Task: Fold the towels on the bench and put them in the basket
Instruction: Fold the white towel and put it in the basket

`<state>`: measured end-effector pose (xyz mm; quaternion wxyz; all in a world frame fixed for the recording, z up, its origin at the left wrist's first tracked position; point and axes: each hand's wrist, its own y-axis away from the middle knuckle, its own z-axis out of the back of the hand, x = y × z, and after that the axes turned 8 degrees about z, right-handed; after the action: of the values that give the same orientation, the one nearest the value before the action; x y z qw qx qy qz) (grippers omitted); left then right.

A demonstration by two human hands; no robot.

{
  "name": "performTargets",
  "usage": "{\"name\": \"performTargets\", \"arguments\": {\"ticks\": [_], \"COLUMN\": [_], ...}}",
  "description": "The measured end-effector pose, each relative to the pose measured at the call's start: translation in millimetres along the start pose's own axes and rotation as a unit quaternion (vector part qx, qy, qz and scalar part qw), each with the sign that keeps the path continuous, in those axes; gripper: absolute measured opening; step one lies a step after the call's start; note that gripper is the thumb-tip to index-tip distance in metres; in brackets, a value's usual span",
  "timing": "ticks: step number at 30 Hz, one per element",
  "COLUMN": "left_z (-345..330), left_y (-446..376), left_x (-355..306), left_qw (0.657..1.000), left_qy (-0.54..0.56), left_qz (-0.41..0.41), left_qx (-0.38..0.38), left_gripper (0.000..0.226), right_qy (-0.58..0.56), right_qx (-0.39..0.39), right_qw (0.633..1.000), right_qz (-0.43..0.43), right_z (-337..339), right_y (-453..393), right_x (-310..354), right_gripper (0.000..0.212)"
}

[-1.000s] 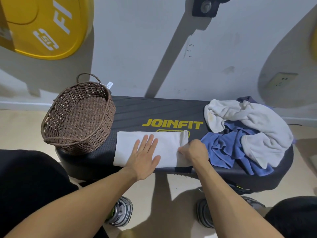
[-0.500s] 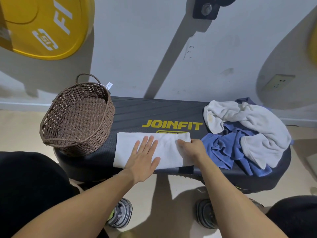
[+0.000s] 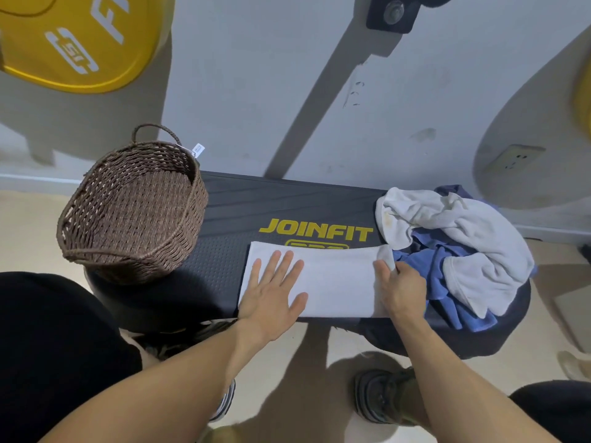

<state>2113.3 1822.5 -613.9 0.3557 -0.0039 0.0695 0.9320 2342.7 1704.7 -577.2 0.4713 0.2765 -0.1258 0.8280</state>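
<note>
Towel: we are seeing a white towel (image 3: 335, 279) lying as a flat folded strip along the near edge of the tabletop (image 3: 271, 203), partly covering the yellow logo (image 3: 316, 230).
Left hand: our left hand (image 3: 271, 295) is pressing flat on the strip's left half, fingers straight and spread, grasping nothing.
Right hand: our right hand (image 3: 398, 287) is pinching the strip's right end, where a small corner is standing up above the fingers.
Basket: the basket (image 3: 134, 215) is sitting on the left end of the tabletop, tilted toward us, nothing showing inside it, a small white tag (image 3: 197, 149) hanging at its far rim.
Pile: a crumpled white towel (image 3: 463, 238) is lying over a blue towel (image 3: 438, 270) on the right end, the blue cloth touching our right hand and crowding the strip's right end.
Between: bare tabletop is separating the strip from the basket.
Around: we are seeing a yellow plate (image 3: 76, 43) hanging on the wall (image 3: 256, 91) at upper left, a socket (image 3: 515, 159) at right, and our shoes (image 3: 380, 398) on the floor (image 3: 287, 378) below.
</note>
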Motion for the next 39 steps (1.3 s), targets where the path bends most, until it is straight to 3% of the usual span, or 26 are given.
{"name": "performTargets", "arguments": {"ticks": [5, 7, 10, 12, 14, 17, 19, 21, 23, 26, 30, 32, 34, 35, 36, 38, 39], "left_z": [-1, 1, 5, 14, 25, 38, 49, 66, 82, 96, 91, 83, 73, 68, 64, 55, 51], "left_y": [1, 1, -1, -7, -15, -20, -21, -24, -28, -33, -37, -37, -33, -32, -31, -30, -31], "left_x": [-6, -5, -4, -11, -19, -24, -28, -36, -40, -39, -26, -17, -6, 0, 5, 14, 18], "left_qw": [1.000, 1.000, 0.999, 0.996, 0.995, 0.980, 0.923, 0.796, 0.693, 0.616, 0.635, 0.643, 0.679, 0.689, 0.691, 0.694, 0.708], "left_qy": [-0.005, -0.001, 0.021, 0.050, 0.073, 0.189, 0.379, 0.582, 0.670, 0.720, 0.715, 0.707, 0.685, 0.680, 0.679, 0.670, 0.653], "left_qz": [0.020, 0.014, 0.010, 0.016, 0.024, 0.022, 0.056, 0.120, 0.165, 0.152, 0.169, 0.187, 0.192, 0.196, 0.205, 0.226, 0.233], "left_qx": [-0.003, 0.006, 0.039, 0.075, 0.068, -0.051, -0.016, 0.117, 0.211, 0.281, 0.240, 0.229, 0.181, 0.154, 0.137, 0.131, 0.134], "left_gripper": [0.067, 0.067, 0.066, 0.067, 0.064, 0.044, 0.030, 0.019, 0.022, 0.041, 0.040, 0.047, 0.049, 0.042, 0.031, 0.019, 0.019], "right_qy": [0.017, 0.021, -0.061, -0.065, -0.013, 0.023, 0.010, -0.030, -0.083, -0.151, -0.212, -0.259, -0.298, -0.301, -0.270, -0.101, -0.027], "right_qx": [0.090, 0.178, 0.333, 0.392, 0.408, 0.365, 0.331, 0.299, 0.279, 0.289, 0.309, 0.380, 0.427, 0.416, 0.382, 0.300, 0.285], "right_qw": [0.995, 0.982, 0.941, 0.918, 0.913, 0.930, 0.943, 0.953, 0.956, 0.945, 0.927, 0.888, 0.854, 0.857, 0.884, 0.946, 0.950], "right_qz": [0.048, 0.065, 0.001, -0.012, 0.012, 0.027, 0.033, 0.034, 0.035, 0.038, 0.015, -0.010, -0.022, -0.027, -0.017, 0.071, 0.125], "right_z": [22, 39, 72, 89, 93, 87, 79, 68, 56, 36, 14, 13, 12, 10, 8, 7, 5], "right_y": [-20, -32, -53, -59, -58, -44, -32, -22, -13, 4, 23, 28, 29, 29, 26, 22, 22], "right_x": [2, 11, 24, 36, 49, 67, 76, 84, 96, 111, 124, 131, 136, 138, 137, 131, 127], "right_gripper": [0.041, 0.042, 0.028, 0.025, 0.021, 0.018, 0.024, 0.027, 0.025, 0.024, 0.020, 0.010, 0.009, 0.013, 0.018, 0.020, 0.020]}}
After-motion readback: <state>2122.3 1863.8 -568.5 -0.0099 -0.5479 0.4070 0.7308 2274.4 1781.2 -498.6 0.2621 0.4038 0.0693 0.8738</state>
